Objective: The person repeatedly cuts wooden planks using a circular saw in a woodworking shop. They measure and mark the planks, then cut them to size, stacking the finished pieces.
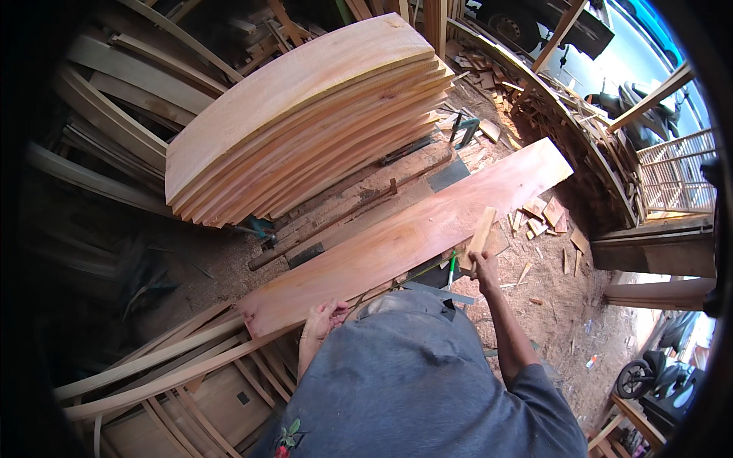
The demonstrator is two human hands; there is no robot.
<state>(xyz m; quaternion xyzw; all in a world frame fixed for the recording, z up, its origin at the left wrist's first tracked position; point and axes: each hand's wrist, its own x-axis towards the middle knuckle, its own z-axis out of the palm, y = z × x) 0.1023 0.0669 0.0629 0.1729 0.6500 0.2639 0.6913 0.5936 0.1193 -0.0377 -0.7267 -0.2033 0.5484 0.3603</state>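
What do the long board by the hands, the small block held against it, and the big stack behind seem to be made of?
The long board looks like raw, unfinished wood: reddish, matte, with visible grain. The small block in the right hand is paler bare wood, probably an offcut. The stacked planks look like the same sawn timber, with pale edges and no shine or paint. The species cannot be told.

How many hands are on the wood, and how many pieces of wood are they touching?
Hands: 2, left hand and right hand
Long reddish plank: 1, under the left hand
Small wood block: 1, held by the right hand
Total: 4
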